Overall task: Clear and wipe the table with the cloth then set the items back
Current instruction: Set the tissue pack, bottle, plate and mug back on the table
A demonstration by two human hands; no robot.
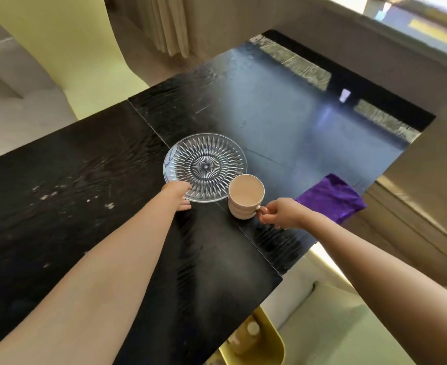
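A clear cut-glass plate lies near the middle of the black table. My left hand grips its near rim, thumb on top and fingers underneath. Just right of the plate stands a pale pink ribbed mug, empty inside. My right hand pinches the mug's handle on its right side. A crumpled purple cloth rests at the table's right edge, beyond my right hand.
The tabletop is glossy, with pale specks on its left part and window reflections at the far end. A gold chair stands below the near right edge. A light sofa sits at far left.
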